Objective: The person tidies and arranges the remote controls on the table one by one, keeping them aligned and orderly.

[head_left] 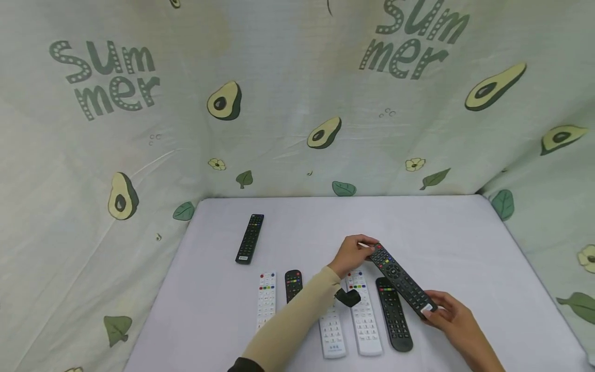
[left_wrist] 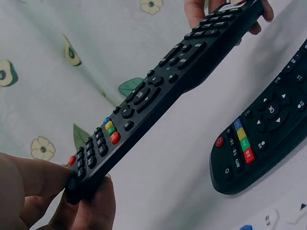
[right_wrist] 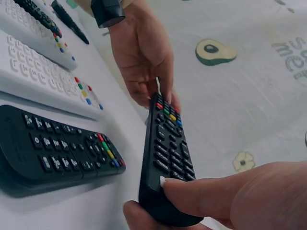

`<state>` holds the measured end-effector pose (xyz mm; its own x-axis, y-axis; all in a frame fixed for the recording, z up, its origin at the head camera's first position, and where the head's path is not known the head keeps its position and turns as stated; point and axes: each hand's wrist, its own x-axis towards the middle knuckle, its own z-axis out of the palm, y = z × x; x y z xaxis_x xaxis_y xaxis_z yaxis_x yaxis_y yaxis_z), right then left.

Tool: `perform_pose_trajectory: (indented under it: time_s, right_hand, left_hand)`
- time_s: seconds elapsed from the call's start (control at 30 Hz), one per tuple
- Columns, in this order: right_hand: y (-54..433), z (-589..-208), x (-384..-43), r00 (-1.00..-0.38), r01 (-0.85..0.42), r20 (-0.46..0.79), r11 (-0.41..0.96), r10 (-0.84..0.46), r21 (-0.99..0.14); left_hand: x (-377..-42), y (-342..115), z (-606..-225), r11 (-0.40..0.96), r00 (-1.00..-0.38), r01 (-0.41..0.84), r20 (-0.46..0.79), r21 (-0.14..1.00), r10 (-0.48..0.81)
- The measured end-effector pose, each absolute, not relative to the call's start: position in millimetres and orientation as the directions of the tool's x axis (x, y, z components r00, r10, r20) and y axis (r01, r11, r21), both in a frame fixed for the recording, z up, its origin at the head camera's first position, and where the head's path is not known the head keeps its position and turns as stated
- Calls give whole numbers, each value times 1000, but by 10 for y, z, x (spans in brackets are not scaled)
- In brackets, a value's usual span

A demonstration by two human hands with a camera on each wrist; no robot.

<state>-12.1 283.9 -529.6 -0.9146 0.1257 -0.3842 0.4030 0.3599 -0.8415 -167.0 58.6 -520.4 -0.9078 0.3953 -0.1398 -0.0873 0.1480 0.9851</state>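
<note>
A long black remote control is held above the table, slanting down to the right in the head view. My left hand pinches its far end, near the red button. The near end sits between thumb and fingers of my right hand. In the right wrist view that thumb presses on the top face by the lower keys. Just beneath lies a second black remote with rounded ends, flat on the table. Beside it is a white remote, partly under my left wrist.
Further left lie another white remote, a short black remote partly covered by my left sleeve, and a white remote. One black remote lies apart at the back left of the white table. A printed curtain hangs behind.
</note>
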Motion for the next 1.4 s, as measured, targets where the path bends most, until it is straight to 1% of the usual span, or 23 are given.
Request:
perform_pose_trajectory:
  time_s: [0.13, 0.27, 0.5, 0.7, 0.8, 0.93, 1.03, 1.27, 1.4]
  right_hand:
    - [2879, -5310, -78, -911, 409, -398, 383, 110, -829]
    - [2933, -5330, -41, -907, 410, -412, 394, 84, -823]
    - [3014, -5361, 20, -922, 344, -387, 469, 5, -813]
    - [3007, -5373, 17, -896, 394, -444, 516, 30, -761]
    - [3024, -5377, 33, -902, 368, -433, 539, 8, -758]
    - [3047, -5390, 63, -913, 327, -406, 534, -32, -779]
    - [3048, -5411, 63, -913, 329, -408, 553, -21, -766]
    - [3040, -5460, 56, -902, 345, -430, 647, 29, -680]
    - [3036, -5473, 66, -901, 350, -433, 659, 41, -666]
  left_hand:
    - [-1696, 719, -5208, 176, -896, -74, -143, 982, 420]
    - [-1715, 843, -5222, 233, -884, -46, -148, 971, 444]
    - [-1720, 1001, -5248, 297, -865, -1, -149, 955, 480]
    - [-1723, 1075, -5283, 343, -847, 44, -148, 938, 511]
    - [-1716, 1108, -5281, 363, -834, 69, -146, 929, 532]
    - [-1706, 1153, -5285, 388, -823, 93, -149, 917, 548]
    - [-1700, 1183, -5297, 402, -821, 99, -153, 910, 550]
    - [-1695, 1247, -5346, 431, -811, 130, -154, 893, 564]
    - [-1698, 1284, -5379, 447, -804, 147, -156, 882, 573]
